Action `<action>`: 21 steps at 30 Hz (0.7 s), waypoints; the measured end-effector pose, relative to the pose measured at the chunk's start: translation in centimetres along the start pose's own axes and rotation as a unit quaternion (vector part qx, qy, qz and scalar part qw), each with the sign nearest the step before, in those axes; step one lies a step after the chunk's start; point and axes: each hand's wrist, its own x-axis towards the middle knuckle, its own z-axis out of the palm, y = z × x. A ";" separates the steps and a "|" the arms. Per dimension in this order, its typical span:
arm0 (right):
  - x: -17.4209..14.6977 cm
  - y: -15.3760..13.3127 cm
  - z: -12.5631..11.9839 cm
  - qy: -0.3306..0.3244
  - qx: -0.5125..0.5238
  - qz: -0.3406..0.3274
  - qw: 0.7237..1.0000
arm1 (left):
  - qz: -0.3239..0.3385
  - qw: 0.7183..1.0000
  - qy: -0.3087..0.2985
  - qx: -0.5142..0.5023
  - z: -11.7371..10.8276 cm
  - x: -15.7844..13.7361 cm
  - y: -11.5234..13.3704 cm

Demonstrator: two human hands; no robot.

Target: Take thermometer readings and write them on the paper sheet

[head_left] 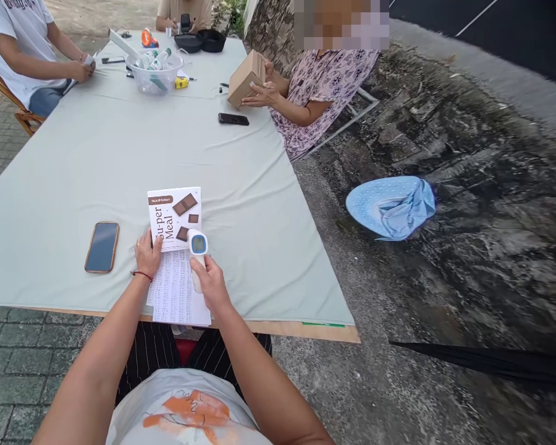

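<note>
My right hand (212, 281) is wrapped round the handle of a white infrared thermometer (197, 243), its blue-rimmed screen facing me. The thermometer's head overlaps the lower right corner of a white box (178, 207) printed "NutriMotion" and "Su-per Meal" with chocolate pieces. At that box's lower left edge, my left hand (149, 253) grips it, thumb over the front; some of its fingers are hidden. Printed sheets of paper (178, 293) lie under the box and reach past the table's near edge. A phone with a dark screen (102, 247) lies left of my left hand.
A pale cloth covers the table (134, 148). Farther back are a clear plastic basin (152, 77) with bottles, a black phone (233, 119) and black pans (199, 41). On the right, a person holds a cardboard box (248, 79). Two others sit left and far. A blue hat (389, 207) lies beyond the right edge.
</note>
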 end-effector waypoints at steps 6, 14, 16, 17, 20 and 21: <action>-3.0 -2.2 -3.1 0.088 -0.054 -0.026 0.994 | 0.008 1.000 0.007 -0.013 -0.1 0.2 -0.2; -4.8 -3.1 -5.9 0.139 -0.114 -0.077 0.981 | 0.022 0.999 0.018 -0.032 -0.7 0.7 0.0; -4.2 -2.1 -6.6 0.147 -0.142 -0.079 0.976 | 0.026 0.998 0.015 -0.047 -0.8 0.8 -0.2; -3.6 -1.4 -7.1 0.155 -0.166 -0.077 0.971 | 0.024 0.998 0.013 -0.055 -0.8 0.8 -0.4; -1.5 1.2 -8.9 0.204 -0.293 -0.067 0.932 | 0.013 0.996 0.002 -0.083 -0.5 0.7 -1.2; -0.7 2.1 -9.7 0.216 -0.354 -0.066 0.908 | 0.011 0.996 -0.002 -0.091 -0.4 0.7 -1.5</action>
